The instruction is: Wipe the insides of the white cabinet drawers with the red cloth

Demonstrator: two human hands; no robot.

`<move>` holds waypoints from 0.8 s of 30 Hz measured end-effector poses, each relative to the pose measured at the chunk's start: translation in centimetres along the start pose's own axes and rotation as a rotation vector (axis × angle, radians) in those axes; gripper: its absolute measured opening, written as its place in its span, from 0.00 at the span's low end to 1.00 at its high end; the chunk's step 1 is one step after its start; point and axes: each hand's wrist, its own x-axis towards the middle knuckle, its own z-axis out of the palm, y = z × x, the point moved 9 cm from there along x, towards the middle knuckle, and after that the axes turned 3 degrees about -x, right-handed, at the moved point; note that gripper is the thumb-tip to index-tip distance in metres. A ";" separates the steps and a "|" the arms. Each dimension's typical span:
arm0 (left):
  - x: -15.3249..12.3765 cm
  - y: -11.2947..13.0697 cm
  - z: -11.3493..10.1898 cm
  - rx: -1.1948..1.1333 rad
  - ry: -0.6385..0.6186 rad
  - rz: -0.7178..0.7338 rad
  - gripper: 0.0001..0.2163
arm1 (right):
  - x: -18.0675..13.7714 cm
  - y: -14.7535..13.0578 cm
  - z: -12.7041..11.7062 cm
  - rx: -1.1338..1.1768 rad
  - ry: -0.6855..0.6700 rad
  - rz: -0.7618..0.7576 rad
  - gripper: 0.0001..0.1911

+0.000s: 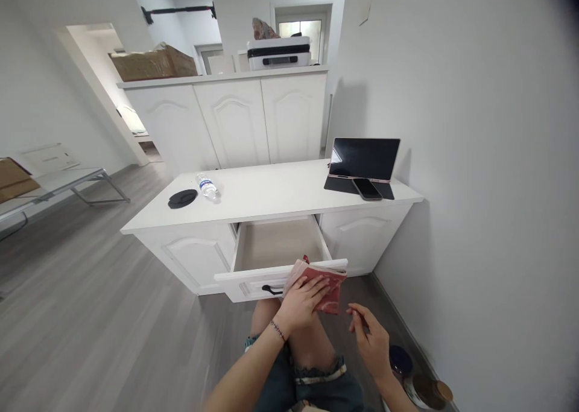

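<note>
Left grip (301, 303) spread flat on folded red cloth (333, 286), soft layered edges, resting on open white drawer (253, 274) rim, right grip (373, 339) loosely curled, empty, smooth white surface (271, 192) above

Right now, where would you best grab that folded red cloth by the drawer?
Probably pinch the folded red cloth at its right edge, coming from the right: the left hand lies flat over its left part, and that edge hangs free, near the right hand.
</note>
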 end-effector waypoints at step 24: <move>-14.7 -9.2 -3.1 0.390 0.169 -0.182 0.31 | -0.1 -1.5 3.4 0.057 -0.104 -0.068 0.11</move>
